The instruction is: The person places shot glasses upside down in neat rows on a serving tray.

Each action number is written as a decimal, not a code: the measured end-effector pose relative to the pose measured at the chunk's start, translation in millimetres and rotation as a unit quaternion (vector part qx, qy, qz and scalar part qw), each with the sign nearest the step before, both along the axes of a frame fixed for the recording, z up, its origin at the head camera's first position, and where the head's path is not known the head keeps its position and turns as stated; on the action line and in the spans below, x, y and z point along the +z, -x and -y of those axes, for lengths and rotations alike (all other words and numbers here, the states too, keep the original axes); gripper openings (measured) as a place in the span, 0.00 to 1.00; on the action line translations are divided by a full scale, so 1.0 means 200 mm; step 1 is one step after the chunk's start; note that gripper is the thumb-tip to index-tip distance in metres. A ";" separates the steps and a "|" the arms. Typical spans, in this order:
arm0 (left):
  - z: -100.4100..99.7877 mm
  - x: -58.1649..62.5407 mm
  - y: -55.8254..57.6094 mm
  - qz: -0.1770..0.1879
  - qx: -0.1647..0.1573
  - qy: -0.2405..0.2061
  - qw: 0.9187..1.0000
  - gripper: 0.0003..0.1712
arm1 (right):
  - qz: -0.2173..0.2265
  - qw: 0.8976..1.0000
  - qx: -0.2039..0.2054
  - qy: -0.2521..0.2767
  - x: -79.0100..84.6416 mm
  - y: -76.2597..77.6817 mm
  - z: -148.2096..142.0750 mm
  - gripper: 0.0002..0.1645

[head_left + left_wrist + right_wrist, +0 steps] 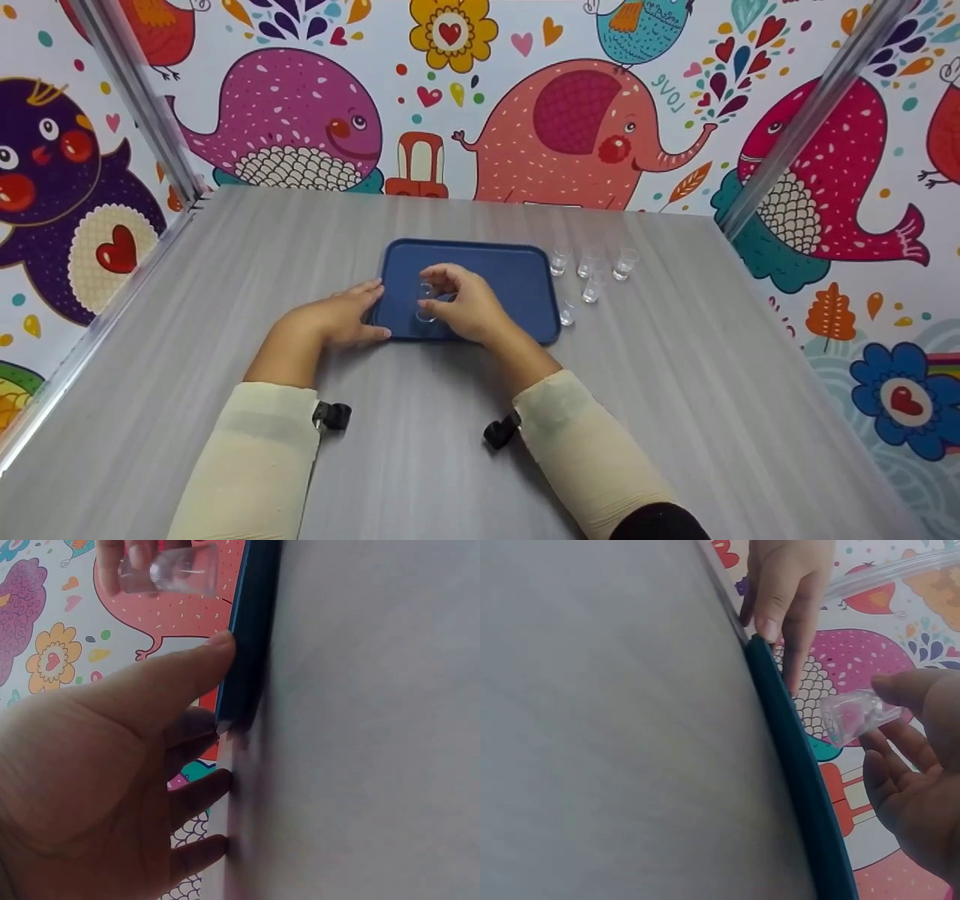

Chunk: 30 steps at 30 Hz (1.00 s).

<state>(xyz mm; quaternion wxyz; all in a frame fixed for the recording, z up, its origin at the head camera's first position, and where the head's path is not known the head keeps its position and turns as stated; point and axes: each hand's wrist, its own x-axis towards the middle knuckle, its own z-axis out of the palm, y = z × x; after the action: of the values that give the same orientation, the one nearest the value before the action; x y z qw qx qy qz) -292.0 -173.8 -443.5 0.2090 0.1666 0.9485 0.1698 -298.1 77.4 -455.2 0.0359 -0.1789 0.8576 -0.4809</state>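
Note:
My right hand [469, 304] is over the left half of a blue tray [495, 262], pinching a small clear shot glass [426, 309] between thumb and fingers. In the right wrist view the shot glass [855, 716] is tilted, its wide end toward the tray and its narrow end by the fingertips. A small gap shows between it and the tray edge [795, 750]. At the tray's left end, my left hand [334, 315] touches the rim with extended fingers. The left wrist view shows the left thumb [187, 667] against the tray side [251, 637].
Several more clear shot glasses [591, 289] stand on the grey table [420, 465] just right of the tray. Patterned wall panels [517, 45] with metal posts [817, 120] enclose the back and sides. Both forearms wear small wrist cameras [501, 432].

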 end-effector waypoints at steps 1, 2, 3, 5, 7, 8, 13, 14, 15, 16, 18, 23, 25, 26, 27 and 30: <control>0.00 0.00 0.00 0.000 -0.001 -0.001 1.000 0.54 | 0.001 1.000 0.003 -0.007 -0.01 0.00 0.00 0.25; 0.00 0.00 0.00 0.000 -0.001 -0.001 1.000 0.54 | 0.002 1.000 0.007 -0.014 -0.01 0.00 0.01 0.25; 0.00 0.00 0.00 0.001 0.000 -0.002 1.000 0.54 | 0.004 1.000 0.011 -0.017 -0.02 0.00 0.01 0.24; 0.00 0.01 0.00 0.002 0.001 -0.003 1.000 0.54 | 0.008 0.999 0.018 -0.029 -0.03 0.00 0.02 0.23; 0.00 0.01 0.00 0.004 0.002 -0.003 1.000 0.54 | 0.012 0.999 0.025 -0.034 -0.04 0.01 0.02 0.22; 0.01 0.01 0.00 0.005 0.003 -0.003 1.000 0.54 | 0.016 0.999 0.029 -0.033 -0.04 0.01 0.02 0.22; 0.01 0.01 0.00 0.010 0.005 -0.002 1.000 0.53 | 0.025 0.998 0.048 -0.020 -0.03 0.02 0.00 0.25; 0.00 0.01 0.00 0.011 0.007 -0.002 1.000 0.54 | 0.025 0.998 0.052 -0.014 -0.03 0.02 -0.01 0.26; 0.00 0.01 0.00 0.011 0.007 -0.003 1.000 0.53 | 0.024 0.998 0.056 -0.008 -0.02 0.02 -0.02 0.27; 0.00 0.01 0.00 0.011 0.008 -0.003 1.000 0.54 | 0.021 0.998 0.057 -0.002 -0.01 0.02 -0.04 0.28; 0.00 0.01 0.00 0.010 0.010 -0.003 1.000 0.54 | 0.014 0.998 0.057 0.015 0.02 0.03 -0.08 0.28; -0.01 -0.01 0.00 0.008 0.010 -0.005 1.000 0.53 | -0.011 0.999 0.014 0.037 0.08 0.05 -0.23 0.25; -0.01 -0.01 0.00 0.009 0.011 -0.006 1.000 0.53 | -0.021 0.999 -0.008 0.038 0.09 0.06 -0.29 0.24; -0.01 -0.02 0.00 0.009 0.012 -0.006 1.000 0.53 | -0.027 0.999 -0.018 0.038 0.10 0.07 -0.32 0.24; -0.01 -0.02 0.00 0.009 0.013 -0.006 1.000 0.53 | -0.034 0.998 -0.024 0.043 0.10 0.08 -0.35 0.24; 0.00 -0.01 0.00 0.006 0.010 -0.007 1.000 0.53 | -0.049 0.996 -0.050 0.052 0.11 0.10 -0.43 0.25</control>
<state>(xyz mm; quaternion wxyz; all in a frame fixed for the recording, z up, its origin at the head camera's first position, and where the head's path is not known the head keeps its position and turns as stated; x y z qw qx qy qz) -292.1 -172.9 -445.8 0.2120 0.1574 0.9476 0.1800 -317.4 164.1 -432.8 -0.0397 -0.1612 0.8401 -0.5164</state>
